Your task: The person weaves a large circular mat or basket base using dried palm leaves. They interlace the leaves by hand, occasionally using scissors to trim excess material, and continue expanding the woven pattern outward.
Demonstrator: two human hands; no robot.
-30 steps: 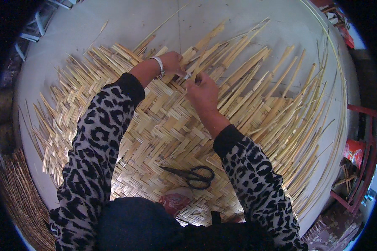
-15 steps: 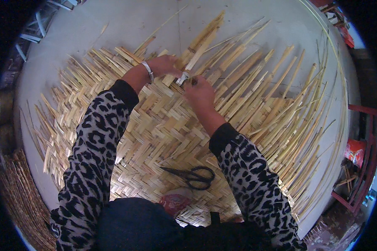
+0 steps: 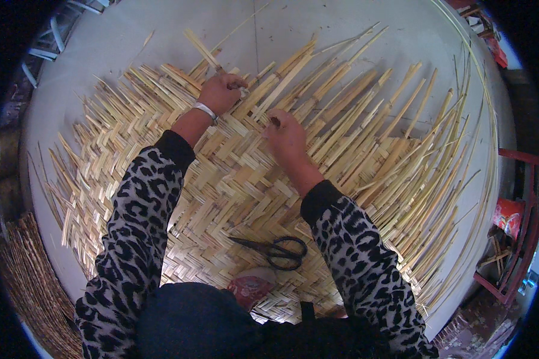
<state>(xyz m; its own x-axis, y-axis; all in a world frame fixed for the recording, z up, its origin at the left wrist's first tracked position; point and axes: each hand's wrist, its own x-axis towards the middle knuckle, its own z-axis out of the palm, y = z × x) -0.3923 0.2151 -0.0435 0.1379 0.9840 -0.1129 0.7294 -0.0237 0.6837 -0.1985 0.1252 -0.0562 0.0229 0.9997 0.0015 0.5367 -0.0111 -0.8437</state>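
Observation:
A herringbone mat [image 3: 221, 179] woven from flat, straw-coloured reed strips lies spread before me, with long loose ends fanning out along its far and right edges. At the far edge my left hand [image 3: 221, 94] is closed on a reed strip [image 3: 202, 49], whose split end sticks out beyond the knuckles. My right hand [image 3: 286, 134] rests low over the weave's edge, fingers curled in a pinch beside the upright strips [image 3: 281, 78]. What its fingertips hold is hidden. Black-handled scissors [image 3: 275, 251] lie on the mat, between my forearms.
A red patterned shoe [image 3: 251, 288] stands on the mat's near part. Pale grey floor [image 3: 179, 24] surrounds the mat. Dark stalks [image 3: 36, 287] lie in a bundle at lower left; a dark red frame [image 3: 524, 227] stands at right. Long thin reeds [image 3: 485, 102] curve along the right.
My left hand has moved left, away from my right hand, and a strip now rises beyond it. The strips that stood bunched between the hands have sunk lower. My right hand barely moved.

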